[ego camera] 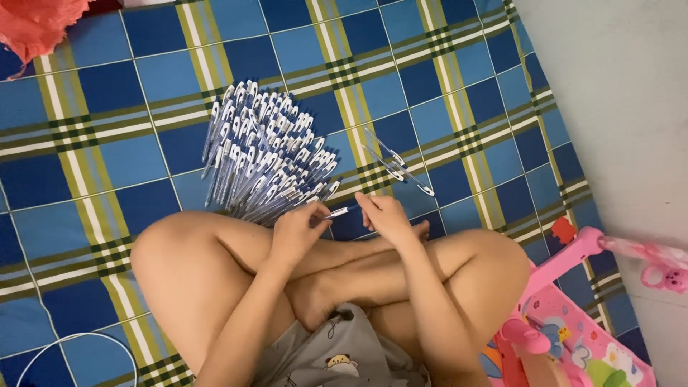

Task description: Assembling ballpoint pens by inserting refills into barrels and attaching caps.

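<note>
A person is sitting cross-legged on a blue, green and white plaid mat [444,79], and both hands are meeting just above the crossed ankles. The left hand [296,233] and the right hand [385,215] are each pinching one end of a single clear pen [338,212] with a white cap, fingers closed on it. The pen is lying almost level between the two grips, its long axis running side to side, capped end toward the left hand. Just beyond the left grip a fanned pile of capped pens [265,150] is spreading out, nothing blocking it. Beyond the right grip, three loose clear pen barrels [396,166] are lying slanted. A pink toy [566,330] is standing well off to the right of the right forearm.
</note>
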